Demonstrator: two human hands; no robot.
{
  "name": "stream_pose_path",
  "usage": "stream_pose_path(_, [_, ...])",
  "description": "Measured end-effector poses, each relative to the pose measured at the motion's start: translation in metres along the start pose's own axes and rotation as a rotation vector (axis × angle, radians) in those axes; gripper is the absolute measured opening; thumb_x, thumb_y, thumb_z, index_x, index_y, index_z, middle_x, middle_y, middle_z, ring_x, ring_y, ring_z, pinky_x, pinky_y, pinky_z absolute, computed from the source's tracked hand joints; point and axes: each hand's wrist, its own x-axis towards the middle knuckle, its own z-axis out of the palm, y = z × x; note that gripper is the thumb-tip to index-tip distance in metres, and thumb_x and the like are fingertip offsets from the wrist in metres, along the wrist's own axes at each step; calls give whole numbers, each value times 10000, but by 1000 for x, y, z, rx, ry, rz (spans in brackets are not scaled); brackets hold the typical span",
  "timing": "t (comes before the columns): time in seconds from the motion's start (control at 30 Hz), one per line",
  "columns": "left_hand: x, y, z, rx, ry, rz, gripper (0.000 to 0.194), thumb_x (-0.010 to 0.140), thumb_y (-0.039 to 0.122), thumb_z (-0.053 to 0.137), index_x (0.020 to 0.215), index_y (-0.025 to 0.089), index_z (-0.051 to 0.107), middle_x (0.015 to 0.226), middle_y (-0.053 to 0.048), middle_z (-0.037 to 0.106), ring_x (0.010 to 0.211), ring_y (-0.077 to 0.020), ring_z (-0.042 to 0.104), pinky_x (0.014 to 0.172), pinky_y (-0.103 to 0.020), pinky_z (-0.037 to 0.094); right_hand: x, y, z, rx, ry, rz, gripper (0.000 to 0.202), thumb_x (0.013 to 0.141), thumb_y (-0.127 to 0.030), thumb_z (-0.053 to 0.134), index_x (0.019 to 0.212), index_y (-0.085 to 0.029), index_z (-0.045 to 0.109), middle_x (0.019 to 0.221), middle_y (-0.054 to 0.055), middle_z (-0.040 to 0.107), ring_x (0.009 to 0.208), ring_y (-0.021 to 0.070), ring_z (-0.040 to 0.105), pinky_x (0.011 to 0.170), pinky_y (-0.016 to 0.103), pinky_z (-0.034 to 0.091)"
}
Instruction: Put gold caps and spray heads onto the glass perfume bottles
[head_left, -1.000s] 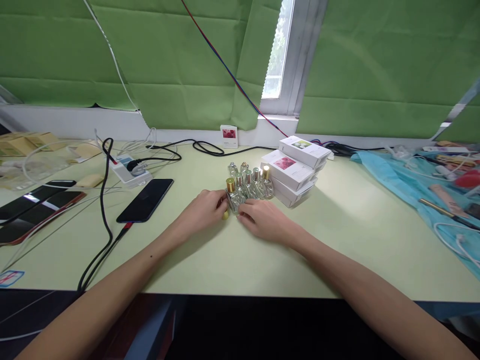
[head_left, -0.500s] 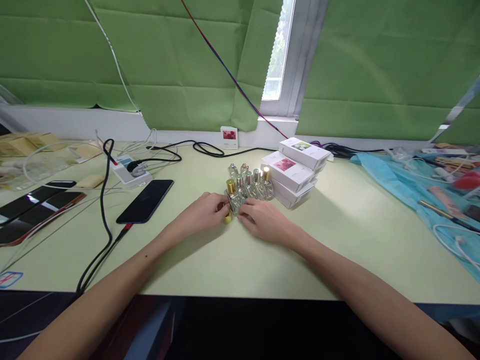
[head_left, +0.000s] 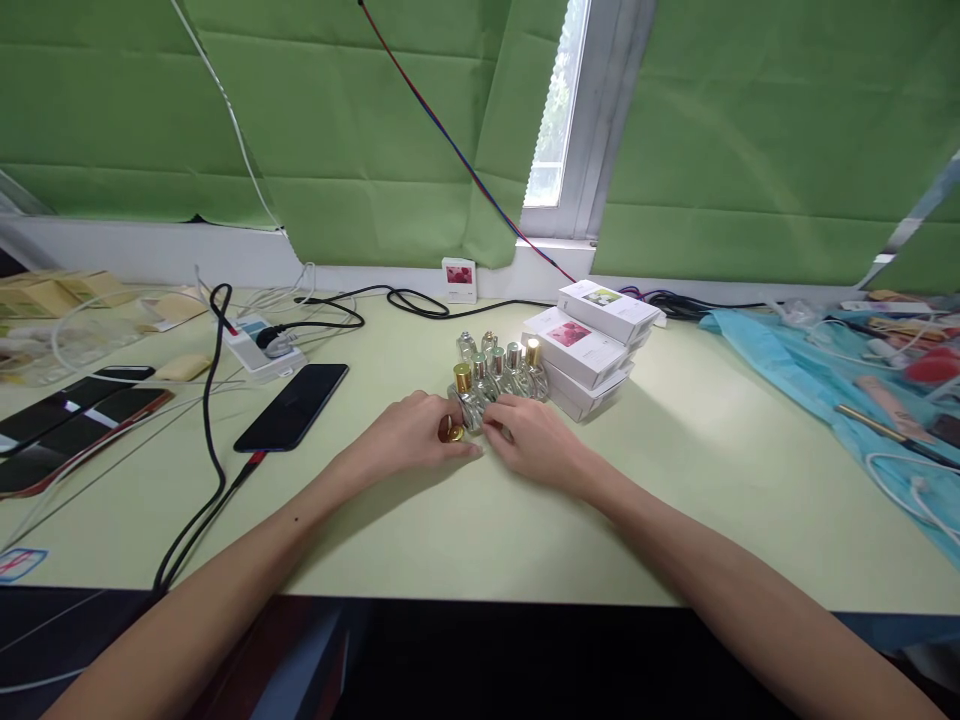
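Small clear glass bottles (head_left: 471, 408) with gold and silver caps stand in a close group on the table. My left hand (head_left: 416, 432) is at the left of the front bottle, thumb stretched out and apart from the bent fingers. A loose-looking gold cap (head_left: 455, 433) shows in the gap between that thumb and the fingers. On the other side, my right hand (head_left: 538, 445) has curled fingers close against the front bottles. Whatever its fingertips hold, if anything, is hidden.
White boxes (head_left: 576, 345) are stacked right of the bottles. A black phone (head_left: 292, 407) with a cable lies left, near a power strip (head_left: 259, 345). Blue plastic sheeting (head_left: 795, 375) with assorted items covers the right side. One small white box (head_left: 459, 281) leans at the back.
My left thumb has moved away from the fingers, stretching right, and more of the gold cap's top shows. My right hand has shifted slightly right.
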Motion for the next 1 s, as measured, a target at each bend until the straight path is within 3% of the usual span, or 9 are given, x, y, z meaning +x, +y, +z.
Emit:
stream_pose_path(0.23, [2, -3, -1, -46, 89, 25, 152, 734, 295, 607, 625, 208, 546, 541, 24, 514, 525, -138, 430, 541, -285, 291, 2, 4, 1, 63, 182, 51, 163, 1021, -168, 504, 930, -170, 639, 884, 46, 687, 763, 146, 581, 688, 258, 353])
stream_pose_path(0.43, [1, 4, -6, -171, 435, -2, 193, 754, 282, 583, 591, 183, 550, 522, 40, 470, 523, -102, 377, 536, -256, 305, 5, 12, 6, 98, 399, 17, 120, 997, -185, 539, 920, -178, 631, 809, 22, 674, 616, 125, 509, 644, 263, 379])
stream_pose_path(0.57, [-2, 8, -4, -273, 576, 27, 261, 847, 347, 615, 650, 175, 608, 539, 39, 521, 513, -91, 406, 527, -239, 319, 5, 13, 9, 172, 492, -57, 97, 998, -211, 546, 970, -178, 632, 810, 23, 682, 559, 113, 489, 601, 262, 401])
stream_pose_path(0.8, [-3, 11, 6, -324, 540, 210, 282, 970, 398, 579, 809, 180, 657, 589, 52, 551, 488, -70, 351, 507, -216, 324, 3, 9, 10, 279, 438, -193, 190, 992, -249, 577, 1168, -182, 604, 1001, 49, 702, 536, 91, 510, 588, 272, 459])
stream_pose_path(1.0, [-2, 12, 14, -377, 472, 201, 302, 985, 461, 575, 853, 193, 608, 574, 63, 496, 499, -80, 330, 492, -210, 306, 3, 11, 13, 262, 432, -253, 250, 950, -174, 572, 1199, -199, 586, 1031, 63, 712, 583, 109, 566, 591, 276, 480])
